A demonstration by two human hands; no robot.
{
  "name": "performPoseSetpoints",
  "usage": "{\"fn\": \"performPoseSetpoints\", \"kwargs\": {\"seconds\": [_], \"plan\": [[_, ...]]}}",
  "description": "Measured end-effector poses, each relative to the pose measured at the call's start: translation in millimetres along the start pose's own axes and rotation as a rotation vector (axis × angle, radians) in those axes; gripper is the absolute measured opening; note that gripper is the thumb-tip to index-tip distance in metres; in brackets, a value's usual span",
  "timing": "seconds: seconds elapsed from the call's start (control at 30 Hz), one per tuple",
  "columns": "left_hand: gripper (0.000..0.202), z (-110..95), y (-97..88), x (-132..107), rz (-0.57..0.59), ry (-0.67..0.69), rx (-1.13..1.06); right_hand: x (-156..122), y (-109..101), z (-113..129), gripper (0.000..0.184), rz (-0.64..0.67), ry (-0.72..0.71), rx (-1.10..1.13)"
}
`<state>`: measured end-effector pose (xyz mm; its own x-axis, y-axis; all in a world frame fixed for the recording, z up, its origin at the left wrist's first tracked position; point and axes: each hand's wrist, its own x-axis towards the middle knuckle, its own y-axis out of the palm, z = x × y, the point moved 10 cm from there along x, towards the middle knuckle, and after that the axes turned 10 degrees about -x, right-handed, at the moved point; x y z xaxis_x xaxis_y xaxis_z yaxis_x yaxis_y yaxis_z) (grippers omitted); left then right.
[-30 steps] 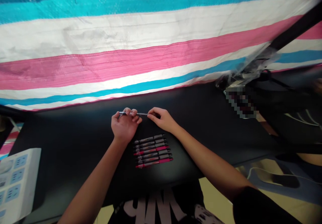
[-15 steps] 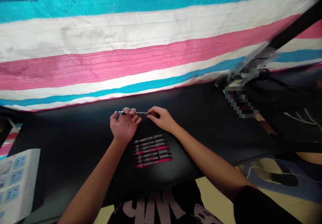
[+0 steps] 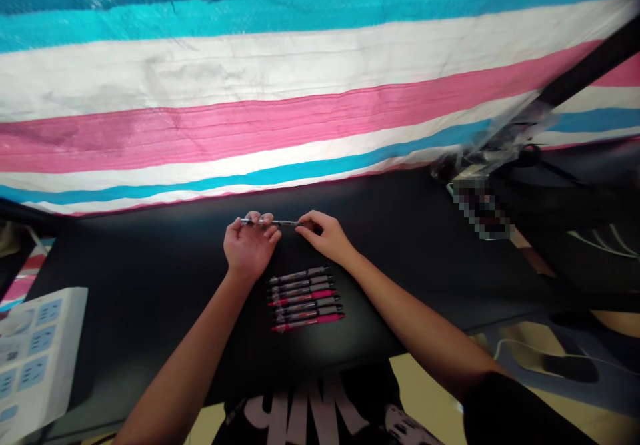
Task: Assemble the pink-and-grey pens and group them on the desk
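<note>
A slim, dark pen (image 3: 285, 222) with a pale clear section lies roughly level between my two hands, a little above the black table. My left hand (image 3: 251, 245), palm turned up, has its fingers curled round the pen's left part. At the other end, my right hand (image 3: 323, 232) pinches the tip between thumb and forefinger; that tip is partly hidden. Nearer to me, several pens (image 3: 305, 298) lie side by side in a stack of rows on the table, some with grey grips and some with red ones.
A white box printed with blue socket pictures (image 3: 45, 358) stands at the left. Clear plastic wrapping (image 3: 505, 138) and a pixelated object (image 3: 483, 208) are at the back right. A striped sheet (image 3: 300, 112) hangs behind the black table (image 3: 150, 298). A white cable (image 3: 550, 348) shows lower right.
Both hands keep their hold on the pen and have hardly moved. The whole view has shifted slightly, so the table's things appear a little further right.
</note>
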<state>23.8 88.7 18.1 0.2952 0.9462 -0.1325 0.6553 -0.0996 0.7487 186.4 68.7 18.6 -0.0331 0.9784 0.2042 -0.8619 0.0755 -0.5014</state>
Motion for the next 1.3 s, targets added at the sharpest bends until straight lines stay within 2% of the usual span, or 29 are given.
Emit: {"fn": "performPoseSetpoints", "kwargs": {"seconds": [0.27, 0.43, 0.6, 0.8, 1.07, 1.17, 1.3], "plan": [[0.037, -2, 0.7, 0, 0.023, 0.039, 0.133, 2, -1, -2, 0.016, -0.014, -0.006, -0.027], [0.044, -4, 0.1, 0, 0.025, 0.044, 0.126, 1, 0, -3, 0.016, -0.006, -0.001, -0.048], [0.034, -2, -2.1, 1, 0.0, 0.007, 0.014, 2, -3, -3, 0.016, -0.028, -0.003, -0.05], [0.034, -3, -1.4, 1, 0.019, 0.027, 0.078, 2, -7, 1, 0.015, -0.048, -0.029, -0.039], [0.028, 12, -2.2, -2, -0.047, -0.126, -0.342, 2, -13, 5, 0.011, -0.074, -0.078, -0.037], [0.022, 12, 0.0, -2, -0.051, -0.142, -0.402, 2, -13, 8, 0.008, -0.094, -0.106, -0.049], [0.025, 11, 1.2, -3, -0.055, -0.145, -0.422, 1, -13, 9, 0.007, -0.098, -0.107, -0.036]]}}
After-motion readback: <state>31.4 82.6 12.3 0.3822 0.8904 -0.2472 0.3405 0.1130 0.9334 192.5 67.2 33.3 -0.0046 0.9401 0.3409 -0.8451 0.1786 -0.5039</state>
